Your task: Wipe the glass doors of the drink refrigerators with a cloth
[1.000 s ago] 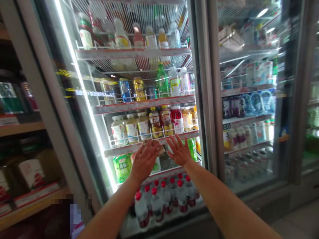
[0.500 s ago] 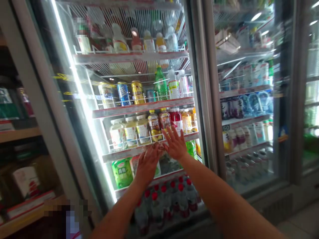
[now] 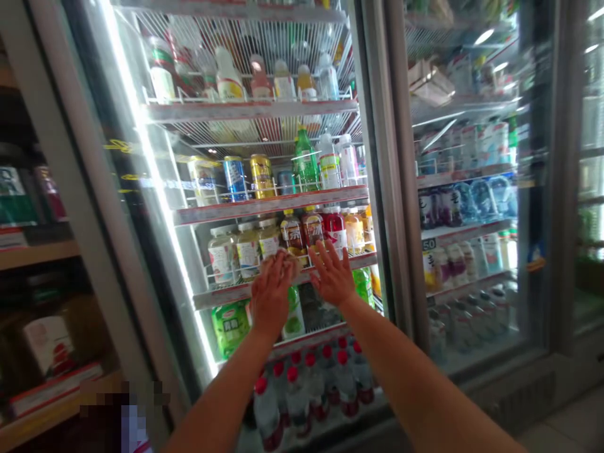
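My left hand (image 3: pixel 272 289) is at the front of the lit drinks cooler, its fingers bent over a crumpled, pale cloth (image 3: pixel 295 265). Most of the cloth is hidden under the fingers. To its right, my right hand (image 3: pixel 331 272) holds nothing; the fingers are spread and the palm faces the cooler, seemingly against its glass. Behind the hands is a shelf edge (image 3: pixel 226 294) with bottles on it. Among them are brown tea bottles (image 3: pixel 292 233) and a red drink bottle (image 3: pixel 334 223). Below the left hand, a green-labelled bottle (image 3: pixel 294 318) shows on a lower shelf.
Red-capped bottles (image 3: pixel 298 399) crowd the cooler's bottom. A metal door frame (image 3: pixel 384 157) runs along the right, with a second cooler of drinks (image 3: pixel 465 207) past it. On the left are dark wooden shelves (image 3: pixel 42 255) with boxed goods.
My left hand has moved left and slightly up with the cloth, away from my right hand, uncovering the green-labelled bottle. My right hand has stayed nearly in place with fingers spread.
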{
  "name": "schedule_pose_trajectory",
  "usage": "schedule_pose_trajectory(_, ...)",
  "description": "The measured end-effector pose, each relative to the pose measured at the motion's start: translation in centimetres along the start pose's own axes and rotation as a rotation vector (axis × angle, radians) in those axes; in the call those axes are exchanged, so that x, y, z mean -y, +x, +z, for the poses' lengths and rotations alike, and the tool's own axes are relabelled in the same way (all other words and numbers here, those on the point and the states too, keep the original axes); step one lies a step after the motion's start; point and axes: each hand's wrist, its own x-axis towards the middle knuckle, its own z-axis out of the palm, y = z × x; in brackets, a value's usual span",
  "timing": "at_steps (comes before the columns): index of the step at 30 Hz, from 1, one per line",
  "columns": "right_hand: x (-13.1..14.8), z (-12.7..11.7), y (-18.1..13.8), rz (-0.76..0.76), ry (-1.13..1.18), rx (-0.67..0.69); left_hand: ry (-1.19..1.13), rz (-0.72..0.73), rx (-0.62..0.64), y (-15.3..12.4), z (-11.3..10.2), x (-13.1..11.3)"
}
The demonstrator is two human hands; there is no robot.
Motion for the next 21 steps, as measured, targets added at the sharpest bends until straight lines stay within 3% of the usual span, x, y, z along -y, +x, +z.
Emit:
schedule_pose_trajectory(2, 0.0, 0.0, 0.0, 0.006, 0.005, 0.005, 0.015, -0.102, -0.071, 2.5, 0.0, 0.5)
schedule_pose_trajectory(4, 0.0, 0.0, 0.0, 0.008, 0.009, 0.004, 0.015, -0.111, -0.087, 4.3, 0.2, 0.6)
schedule_pose_trajectory(10, -0.1, 0.2, 0.0, -0.03, -0.023, -0.049, -0.019, 0.115, 0.052, 3.3, 0.7, -0.9)
schedule_pose_trajectory(12, 0.0, 0.1, 0.0, -0.036, -0.037, -0.066, 0.003, 0.069, 0.044, 4.4, 0.4, -0.8)
schedule_pose_trajectory(16, -0.1, 0.1, 0.0, -0.028, -0.066, -0.067, -0.008, -0.067, 0.004, 9.5, 0.2, -1.0)
schedule_pose_trajectory(21, -0.2, 0.8, -0.2, -0.047, -0.056, -0.171, -0.126, 0.252, 0.261, 12.5, 0.4, -2.4)
